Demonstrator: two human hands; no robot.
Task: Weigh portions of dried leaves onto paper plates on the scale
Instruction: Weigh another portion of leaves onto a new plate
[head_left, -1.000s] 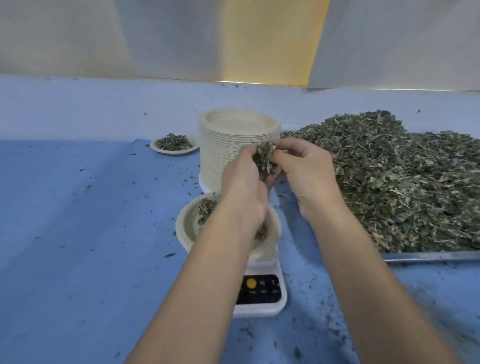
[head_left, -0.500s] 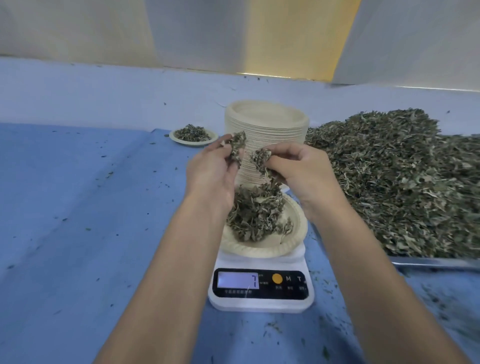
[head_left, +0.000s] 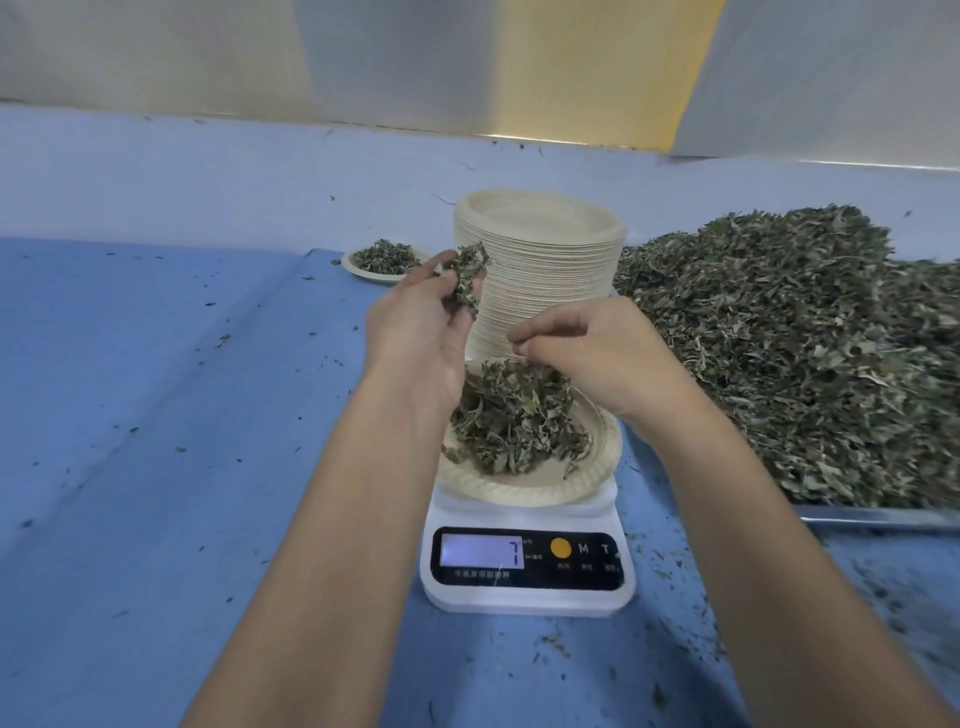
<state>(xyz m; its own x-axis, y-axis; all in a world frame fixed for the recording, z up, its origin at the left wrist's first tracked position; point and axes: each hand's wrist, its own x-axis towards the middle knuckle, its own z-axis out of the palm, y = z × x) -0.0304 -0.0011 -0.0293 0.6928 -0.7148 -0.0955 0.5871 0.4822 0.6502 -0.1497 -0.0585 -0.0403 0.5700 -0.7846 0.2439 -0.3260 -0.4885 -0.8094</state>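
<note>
Two bare forearms reach in from the bottom edge, angled toward each other. The left forearm (head_left: 322, 545) rises from lower left; the left hand (head_left: 415, 332) is raised, its back toward the camera, fingers and thumb curled around a small clump of dried leaves (head_left: 467, 275) (the clump sticks out above the fingertips). The right forearm (head_left: 753, 519) comes in from lower right. The right hand (head_left: 597, 353) sits slightly lower, knuckles up, wrist bent downward, fingers curled inward with their tips drawn close to the thumb. The hands are near each other, not touching.
</note>
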